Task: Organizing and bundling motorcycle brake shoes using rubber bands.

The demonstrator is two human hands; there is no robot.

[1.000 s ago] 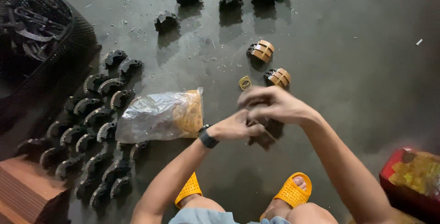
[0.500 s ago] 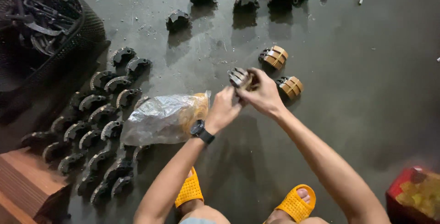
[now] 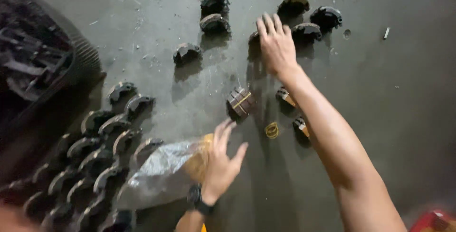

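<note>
Floor (image 3: 403,118), grey and gritty, carries everything. A dark basket (image 3: 42,66) sits far left beside rows of curved black parts (image 3: 102,146). The clear bag (image 3: 166,170) lies under the left hand (image 3: 221,165), fingers spread. The right hand (image 3: 275,44), fingers loosely open, covers one of seven scattered dark parts (image 3: 254,39) up top. One banded bundle (image 3: 241,101) lies between the hands, tilted diagonally.

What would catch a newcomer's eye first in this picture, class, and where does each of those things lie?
The right hand stretches far forward over the dark curved parts at the top of the grey floor. The left hand hovers, fingers spread, over a crumpled clear plastic bag lower down. Rows of similar dark curved parts crowd the lower left, and a brown banded bundle stands at centre.
</note>
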